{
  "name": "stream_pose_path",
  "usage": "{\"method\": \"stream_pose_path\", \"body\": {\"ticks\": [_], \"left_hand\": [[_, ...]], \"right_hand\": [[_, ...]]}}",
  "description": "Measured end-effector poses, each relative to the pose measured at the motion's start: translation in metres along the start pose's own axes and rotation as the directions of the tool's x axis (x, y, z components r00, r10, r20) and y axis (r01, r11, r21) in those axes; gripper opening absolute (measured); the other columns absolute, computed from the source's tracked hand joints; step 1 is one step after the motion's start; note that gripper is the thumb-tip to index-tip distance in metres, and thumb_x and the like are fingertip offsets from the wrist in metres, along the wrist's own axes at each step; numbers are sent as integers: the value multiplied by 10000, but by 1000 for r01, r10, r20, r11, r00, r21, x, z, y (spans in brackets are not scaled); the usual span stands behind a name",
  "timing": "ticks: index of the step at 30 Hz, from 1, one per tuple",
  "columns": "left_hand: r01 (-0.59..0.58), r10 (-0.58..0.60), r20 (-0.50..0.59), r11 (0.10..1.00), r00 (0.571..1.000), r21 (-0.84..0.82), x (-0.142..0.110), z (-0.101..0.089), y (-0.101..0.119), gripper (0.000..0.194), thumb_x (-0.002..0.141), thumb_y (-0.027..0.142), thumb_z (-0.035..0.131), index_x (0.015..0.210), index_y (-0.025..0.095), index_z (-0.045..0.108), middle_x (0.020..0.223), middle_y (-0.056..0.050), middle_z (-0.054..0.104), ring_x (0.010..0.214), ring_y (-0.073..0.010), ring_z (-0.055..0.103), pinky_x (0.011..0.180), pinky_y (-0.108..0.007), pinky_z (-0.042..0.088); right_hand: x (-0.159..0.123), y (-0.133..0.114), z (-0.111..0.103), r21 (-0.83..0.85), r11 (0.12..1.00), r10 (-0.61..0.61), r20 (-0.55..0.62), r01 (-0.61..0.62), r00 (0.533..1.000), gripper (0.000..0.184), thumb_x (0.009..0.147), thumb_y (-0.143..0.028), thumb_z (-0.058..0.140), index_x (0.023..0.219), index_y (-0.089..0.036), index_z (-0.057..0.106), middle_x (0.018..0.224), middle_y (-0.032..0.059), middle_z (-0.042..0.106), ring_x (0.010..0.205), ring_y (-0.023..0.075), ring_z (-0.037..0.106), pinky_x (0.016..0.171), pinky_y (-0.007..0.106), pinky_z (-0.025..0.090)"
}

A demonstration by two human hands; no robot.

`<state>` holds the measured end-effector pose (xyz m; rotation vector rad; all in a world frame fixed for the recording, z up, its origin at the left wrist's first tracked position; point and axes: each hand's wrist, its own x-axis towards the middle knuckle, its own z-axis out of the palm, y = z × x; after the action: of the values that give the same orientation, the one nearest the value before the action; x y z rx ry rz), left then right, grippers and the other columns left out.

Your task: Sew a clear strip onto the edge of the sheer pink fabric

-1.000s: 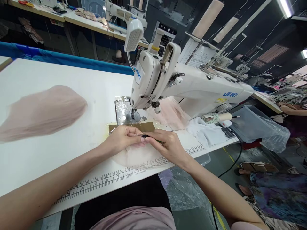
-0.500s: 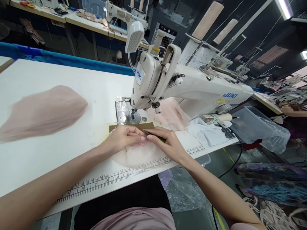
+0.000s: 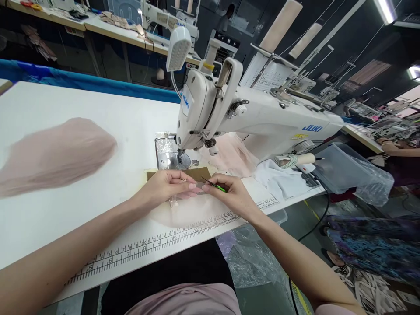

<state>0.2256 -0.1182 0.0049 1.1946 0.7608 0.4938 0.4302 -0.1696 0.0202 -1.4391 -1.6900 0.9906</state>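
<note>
My left hand point(image 3: 161, 187) pinches the edge of a sheer pale pink fabric piece point(image 3: 188, 213) that drapes down over the front of the table. My right hand point(image 3: 234, 196) is closed around green-handled thread snips point(image 3: 220, 188), whose dark, thin blades point up and left toward the left fingertips. Both hands are just in front of the needle area of a white sewing machine point(image 3: 210, 105), and a small gap separates their fingertips. A brown strip point(image 3: 201, 173) lies on the table behind the hands.
A dusty pink sheer piece point(image 3: 65, 151) lies on the white table point(image 3: 131, 113) at left. Right of the needle are more pink fabric point(image 3: 229, 153), a white cloth point(image 3: 275, 179) and a thread cone point(image 3: 305, 159). A clear plastic bin point(image 3: 344, 168) stands beyond the table's right edge.
My hands have drawn slightly apart. The snips have turned in my right hand, so their blades and green handle show more clearly. The fabric stays pinched in my left hand.
</note>
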Motion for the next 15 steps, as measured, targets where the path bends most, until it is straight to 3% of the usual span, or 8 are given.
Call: {"method": "stream_pose_path", "body": {"ticks": [7, 10, 12, 15], "left_hand": [[-2, 1, 17, 1000, 1000, 22, 0, 1, 2, 281, 771, 417, 722, 916, 177, 701, 960, -69, 748, 927, -194, 702, 870, -306, 556], [11, -11, 9, 1000, 1000, 29, 3, -2, -1, 304, 762, 440, 724, 929, 186, 704, 982, -70, 744, 920, -193, 703, 866, -310, 557], [26, -26, -9, 999, 1000, 31, 5, -3, -3, 306, 750, 438, 733, 923, 187, 707, 970, -71, 746, 888, -193, 708, 856, -319, 563], [32, -32, -16, 999, 999, 34, 7, -5, -4, 300, 745, 433, 739, 918, 190, 711, 955, -71, 748, 843, -182, 711, 828, -310, 574]], "right_hand": [[1, 1, -2, 27, 1000, -7, -7, 7, 1000, 269, 812, -416, 664, 685, -181, 634, 683, -11, 593, 645, 116, 505, 610, 250, 395], [-1, 4, -9, -2, 1000, 12, -26, -12, 1000, 237, 837, -419, 634, 805, -187, 672, 781, 14, 660, 725, 142, 584, 659, 261, 443], [-3, 9, -19, -80, 997, 8, -58, -13, 998, 259, 860, -432, 604, 932, -197, 684, 913, 40, 697, 833, 178, 629, 716, 285, 475], [-11, 21, -39, -327, 945, -59, -140, 10, 988, 284, 901, -434, 543, 1006, -208, 678, 1048, 64, 689, 959, 221, 629, 756, 314, 490]]}}
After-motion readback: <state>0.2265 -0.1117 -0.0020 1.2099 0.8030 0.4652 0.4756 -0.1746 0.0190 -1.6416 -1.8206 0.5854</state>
